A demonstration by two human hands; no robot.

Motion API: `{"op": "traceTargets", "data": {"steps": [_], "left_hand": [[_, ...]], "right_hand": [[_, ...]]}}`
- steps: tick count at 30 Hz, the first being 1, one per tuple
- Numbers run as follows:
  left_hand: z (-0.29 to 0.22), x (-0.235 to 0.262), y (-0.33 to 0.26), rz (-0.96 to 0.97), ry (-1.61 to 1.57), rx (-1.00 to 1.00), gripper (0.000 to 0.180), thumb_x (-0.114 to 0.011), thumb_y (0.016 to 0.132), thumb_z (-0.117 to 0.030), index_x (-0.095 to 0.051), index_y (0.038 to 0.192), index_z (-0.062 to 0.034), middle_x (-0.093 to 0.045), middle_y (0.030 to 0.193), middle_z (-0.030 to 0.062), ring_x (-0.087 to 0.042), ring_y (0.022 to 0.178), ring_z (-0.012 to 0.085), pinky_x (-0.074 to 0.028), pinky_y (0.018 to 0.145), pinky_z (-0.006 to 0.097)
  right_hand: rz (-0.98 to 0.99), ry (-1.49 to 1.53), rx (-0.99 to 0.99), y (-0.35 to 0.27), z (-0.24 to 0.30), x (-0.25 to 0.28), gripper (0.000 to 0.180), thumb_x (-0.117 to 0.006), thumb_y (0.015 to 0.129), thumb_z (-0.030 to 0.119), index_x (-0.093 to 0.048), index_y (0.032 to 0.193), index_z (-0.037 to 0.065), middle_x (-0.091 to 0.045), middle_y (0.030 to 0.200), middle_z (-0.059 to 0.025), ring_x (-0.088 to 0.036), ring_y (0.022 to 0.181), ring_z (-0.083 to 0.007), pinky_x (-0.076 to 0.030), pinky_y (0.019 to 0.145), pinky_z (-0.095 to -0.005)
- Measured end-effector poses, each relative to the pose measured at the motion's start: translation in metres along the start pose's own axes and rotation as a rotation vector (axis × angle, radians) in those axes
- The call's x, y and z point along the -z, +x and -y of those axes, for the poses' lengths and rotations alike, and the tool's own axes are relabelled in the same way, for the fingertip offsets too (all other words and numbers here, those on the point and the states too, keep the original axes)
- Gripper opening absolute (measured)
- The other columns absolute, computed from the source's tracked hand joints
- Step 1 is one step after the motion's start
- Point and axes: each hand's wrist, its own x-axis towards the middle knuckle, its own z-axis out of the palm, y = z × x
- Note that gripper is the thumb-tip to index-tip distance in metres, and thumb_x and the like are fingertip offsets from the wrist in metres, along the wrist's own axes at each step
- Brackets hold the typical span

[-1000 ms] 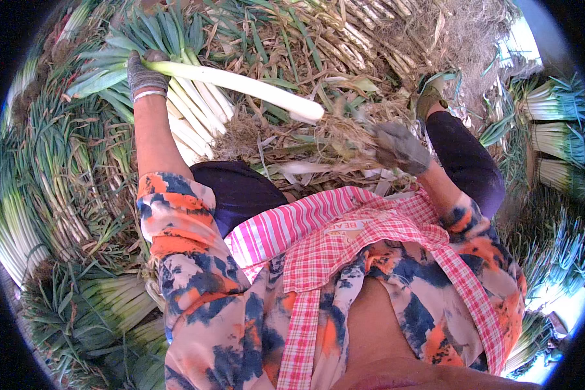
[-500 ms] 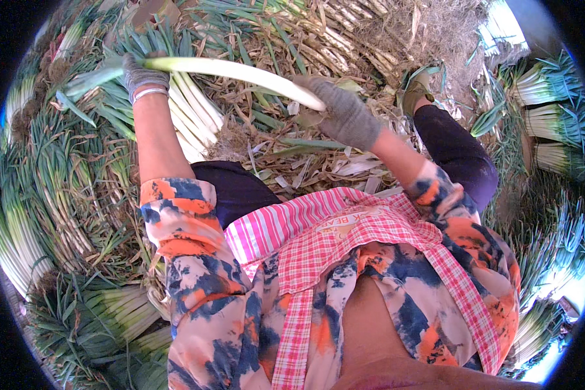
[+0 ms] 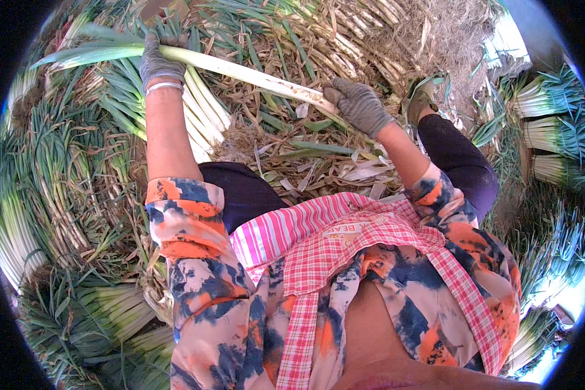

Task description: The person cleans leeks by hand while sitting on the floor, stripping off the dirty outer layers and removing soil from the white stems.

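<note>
A long green onion [image 3: 240, 73] stretches between my two gloved hands, its leafy green end to the left and its white stem slanting down to the right. My left hand [image 3: 160, 62] is closed round it where the green meets the white. At the stem's lower end, which bears brown dirt marks, my right hand [image 3: 361, 107] is closed on the onion; the fingers partly hide that tip. Just below my left hand lies a bundle of white-stemmed green onions [image 3: 201, 107], their roots pointing toward me.
Dry husks and peeled leaves [image 3: 318, 166] cover the ground between my legs. Unpeeled green onions [image 3: 357, 39] are heaped at the far side, and more [image 3: 58, 175] lie on the left. Tidy bundles [image 3: 543, 133] line the right. A cut bunch [image 3: 120, 309] sits at lower left.
Both hands have shifted slightly right, and the left also a little farther away. The onion in them now shows a dirt-marked stem end, where the earlier stem looked clean white.
</note>
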Motion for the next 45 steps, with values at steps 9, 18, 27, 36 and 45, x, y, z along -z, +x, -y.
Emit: {"op": "traceTargets", "data": {"steps": [9, 18, 27, 36, 45], "left_hand": [[0.024, -0.023, -0.034, -0.059, 0.09, 0.15, 0.024, -0.063, 0.076, -0.022, -0.049, 0.082, -0.0034, -0.053, 0.071, 0.011, -0.056, 0.071, 0.0303, -0.049, 0.07, 0.049], [0.045, -0.046, -0.054, -0.011, 0.08, 0.123, 0.018, -0.059, 0.078, -0.016, -0.048, 0.071, -0.004, -0.047, 0.061, 0.0091, -0.048, 0.056, 0.023, -0.05, 0.063, 0.047], [0.035, -0.044, -0.062, 0.067, 0.11, 0.109, 0.021, -0.057, 0.079, -0.02, -0.046, 0.071, -0.0035, -0.051, 0.067, 0.0104, -0.054, 0.063, 0.0271, -0.05, 0.062, 0.045], [-0.02, 0.015, -0.001, 0.117, -0.067, 0.077, 0.024, -0.05, 0.079, -0.022, -0.036, 0.064, -0.0088, -0.036, 0.055, 0.0031, -0.037, 0.053, 0.0203, -0.036, 0.054, 0.035], [-0.017, 0.01, -0.002, 0.106, -0.047, 0.007, 0.021, -0.045, 0.081, -0.02, -0.038, 0.064, -0.0103, -0.032, 0.053, 0.0004, -0.033, 0.047, 0.0166, -0.036, 0.051, 0.033]], "right_hand": [[-0.788, -0.546, 0.506, 0.043, 0.078, -0.038, 0.029, -0.058, 0.07, 0.024, -0.053, 0.093, 0.008, -0.055, 0.089, -0.0088, -0.052, 0.083, -0.0282, -0.038, 0.075, -0.0417], [-0.448, -0.557, 0.136, 0.103, 0.036, -0.016, 0.018, -0.05, 0.083, 0.021, -0.052, 0.09, 0.005, -0.058, 0.071, -0.0131, -0.057, 0.06, -0.0278, -0.045, 0.055, -0.0371], [-0.4, -0.11, 0.283, 0.071, 0.057, -0.011, 0.027, -0.059, 0.078, 0.019, -0.055, 0.101, 0.005, -0.062, 0.077, -0.0094, -0.059, 0.071, -0.0172, -0.048, 0.068, -0.0293], [-0.131, 0.613, 0.095, -0.005, 0.033, 0.054, 0.022, -0.054, 0.081, 0.02, -0.054, 0.093, 0.001, -0.053, 0.063, -0.0033, -0.053, 0.053, -0.0157, -0.043, 0.05, -0.026], [-0.407, -0.237, 0.267, -0.044, 0.012, 0.054, 0.042, -0.071, 0.065, 0.019, -0.055, 0.101, 0.004, -0.06, 0.093, -0.0108, -0.058, 0.085, -0.0257, -0.047, 0.074, -0.0306]]}}
